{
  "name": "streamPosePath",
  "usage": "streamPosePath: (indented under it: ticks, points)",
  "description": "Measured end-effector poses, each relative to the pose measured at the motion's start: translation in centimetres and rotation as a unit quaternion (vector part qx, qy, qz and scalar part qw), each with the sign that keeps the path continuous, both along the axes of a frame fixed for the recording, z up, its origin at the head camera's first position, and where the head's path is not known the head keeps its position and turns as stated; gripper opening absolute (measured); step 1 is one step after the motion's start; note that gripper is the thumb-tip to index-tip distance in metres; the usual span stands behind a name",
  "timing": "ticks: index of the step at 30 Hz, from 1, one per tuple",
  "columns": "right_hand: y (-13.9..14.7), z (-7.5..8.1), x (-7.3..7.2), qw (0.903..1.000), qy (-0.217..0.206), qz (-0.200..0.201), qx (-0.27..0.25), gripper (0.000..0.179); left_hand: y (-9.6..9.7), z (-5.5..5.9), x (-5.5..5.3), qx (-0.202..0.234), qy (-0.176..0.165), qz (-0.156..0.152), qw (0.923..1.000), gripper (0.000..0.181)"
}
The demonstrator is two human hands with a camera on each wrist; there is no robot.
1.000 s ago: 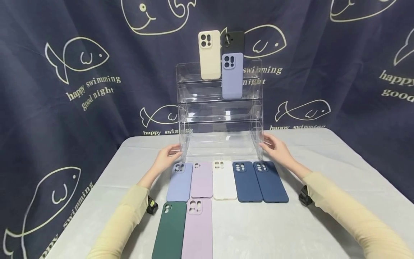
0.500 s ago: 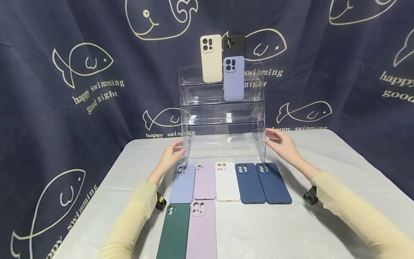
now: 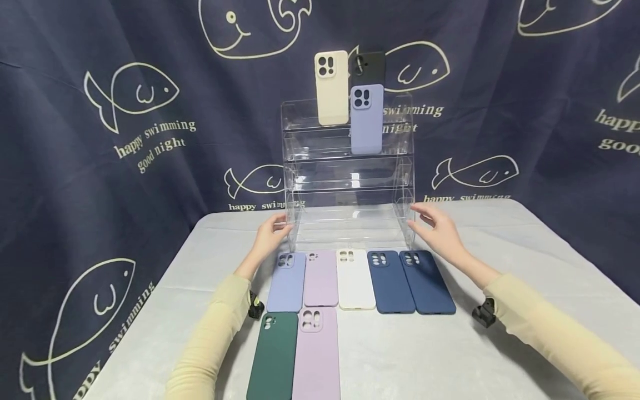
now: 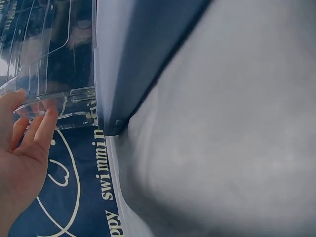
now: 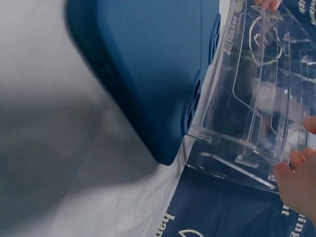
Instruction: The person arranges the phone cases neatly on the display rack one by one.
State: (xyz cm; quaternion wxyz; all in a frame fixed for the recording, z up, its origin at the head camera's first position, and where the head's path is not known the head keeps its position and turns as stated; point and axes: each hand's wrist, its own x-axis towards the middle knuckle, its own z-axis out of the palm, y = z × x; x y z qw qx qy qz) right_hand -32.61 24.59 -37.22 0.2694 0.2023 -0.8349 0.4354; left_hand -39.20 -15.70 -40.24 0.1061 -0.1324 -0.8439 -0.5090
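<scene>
A clear tiered display stand (image 3: 350,214) stands at the back of the table. My left hand (image 3: 270,236) holds its lower left side between thumb and bent fingers; in the left wrist view the left hand (image 4: 24,158) has fingertips partly behind the clear plastic. On the opposite side, my right hand (image 3: 440,233) grips the stand's lower right edge, thumb below the fingers. Upright on the upper tiers are a cream phone case (image 3: 332,103), a black phone case (image 3: 370,66) and a periwinkle phone case (image 3: 366,125) overlapping the black one.
Before the stand lie a light blue case (image 3: 287,286), a lilac case (image 3: 321,283), a white case (image 3: 356,286) and two navy cases (image 3: 393,289). Nearer are a dark green case (image 3: 272,358) and a larger lilac case (image 3: 317,361). A fish-patterned curtain (image 3: 165,239) hangs behind.
The whole head view has shifted slightly to the right. Both hands stay at the stand's sides, the right one changing its height a little. The phone cases keep their arrangement.
</scene>
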Motion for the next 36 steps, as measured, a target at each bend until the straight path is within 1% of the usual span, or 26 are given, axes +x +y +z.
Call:
streamPosePath:
  ticks: [3,7,10,14,17,21,23,27,31,36]
  points:
    - [-0.7,-0.1,0.4,0.9998,-0.016,0.008,0.003,0.041,0.0,-0.1,0.0,0.005,-0.003,0.003,1.0000,0.045]
    - [-2.0,-0.1,1.1,0.9985,-0.046,0.026,0.018,0.044,0.0,-0.2,-0.2,0.009,-0.006,-0.002,0.9999,0.044]
    - [-3.3,0.3,2.0,0.9963,-0.066,0.048,0.025,0.045,-0.1,-0.2,-0.3,0.010,-0.006,-0.007,0.9999,0.045]
    - [-5.4,1.2,3.5,0.9923,-0.079,0.092,0.024,0.043,-0.1,-0.2,-0.2,0.003,-0.002,-0.007,1.0000,0.045]
    - [-6.4,0.9,4.0,0.9896,-0.081,0.114,0.036,0.043,-0.1,0.0,-0.2,-0.001,-0.002,-0.006,1.0000,0.045]
    - [-7.3,-0.1,4.2,0.9844,-0.096,0.141,0.044,0.045,-0.2,0.1,-0.2,0.004,-0.014,-0.012,0.9998,0.046]
    - [-7.7,-0.3,4.6,0.9810,-0.105,0.156,0.045,0.045,-0.1,0.1,-0.3,0.004,-0.019,-0.016,0.9997,0.047]
    - [-8.8,-0.5,5.5,0.9757,-0.124,0.172,0.054,0.046,-0.1,0.1,-0.5,0.011,-0.030,-0.019,0.9993,0.048]
    - [-9.9,-0.4,6.6,0.9725,-0.124,0.182,0.076,0.043,-0.1,0.1,-0.4,0.015,-0.032,-0.020,0.9992,0.048]
    - [-11.1,-0.6,7.8,0.9679,-0.110,0.201,0.103,0.040,-0.2,0.1,-0.5,0.014,-0.020,-0.024,0.9994,0.048]
